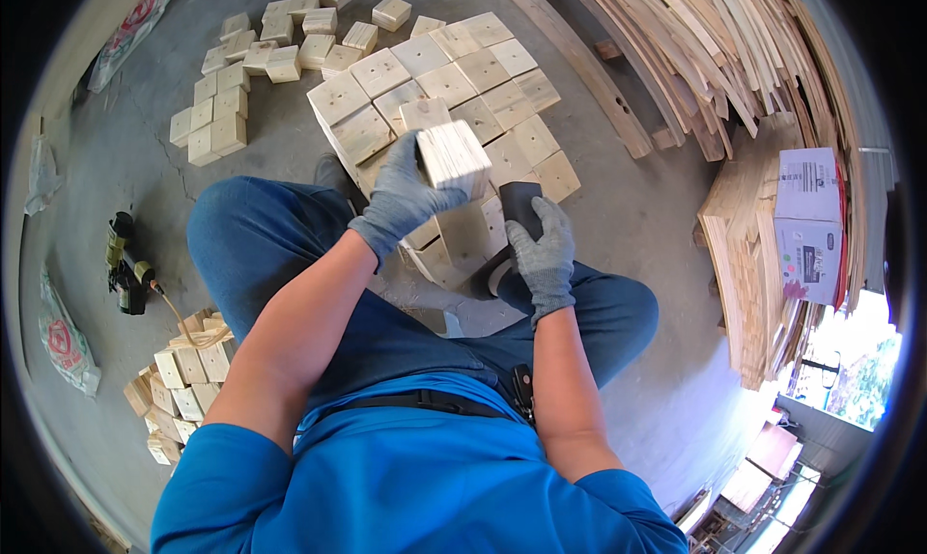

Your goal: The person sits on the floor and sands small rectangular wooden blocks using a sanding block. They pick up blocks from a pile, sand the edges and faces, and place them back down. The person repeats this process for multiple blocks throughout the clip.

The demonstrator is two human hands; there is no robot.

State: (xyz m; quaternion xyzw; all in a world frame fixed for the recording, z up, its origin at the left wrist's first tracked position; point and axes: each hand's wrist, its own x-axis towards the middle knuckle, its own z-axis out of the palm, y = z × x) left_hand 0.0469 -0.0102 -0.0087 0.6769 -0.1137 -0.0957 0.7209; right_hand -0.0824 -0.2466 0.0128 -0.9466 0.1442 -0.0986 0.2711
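L hand (404, 199), grey glove, clenched on pale square-cut wooden block (454, 156), held up over stacked pale blocks (444, 81); end grain faces camera, long axis runs away toward stack. R hand (543, 255) grasps black sanding block (519, 207). Step looks like sanding; next needs the two brought together.

Both hands, the left hand (401, 199) and the right hand (543, 250), wear speckled grey knitted gloves. The square pale-yellow wooden block (454, 156) shows fine striped end grain. The small black rectangular sanding block (518, 209) is plain.

Stacked wood blocks (454, 81) lie ahead of the knees, loose blocks (179, 380) left, planks (715, 62) right.
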